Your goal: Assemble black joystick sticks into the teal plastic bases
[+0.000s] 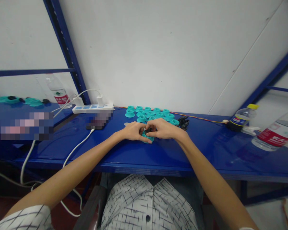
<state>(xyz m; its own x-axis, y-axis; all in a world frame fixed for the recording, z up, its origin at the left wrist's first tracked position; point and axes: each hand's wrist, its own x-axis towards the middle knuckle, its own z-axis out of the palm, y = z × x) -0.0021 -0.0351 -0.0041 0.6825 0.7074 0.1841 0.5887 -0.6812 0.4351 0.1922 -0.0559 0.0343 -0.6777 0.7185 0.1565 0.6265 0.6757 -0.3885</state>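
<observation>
Both hands meet over the blue table (124, 156). My left hand (133, 131) is closed on the side of a round teal plastic part (147, 139), its thumb along the near rim. From the right, my right hand (162, 128) pinches a small black piece (148, 130) at the top of that teal part. Fingers cover much of both pieces, so how they fit together cannot be made out. Just beyond the hands stand several similar teal parts (141, 114) in rows. A heap of black pieces (183, 122) lies right of them.
A white power strip (93, 108) with plugged-in chargers and a blurred phone (99, 119) on a white cable (78, 143) are at left. A cola bottle (241, 118) and a large water bottle (273, 135) stand at right. Thin wires (199, 117) run along the wall.
</observation>
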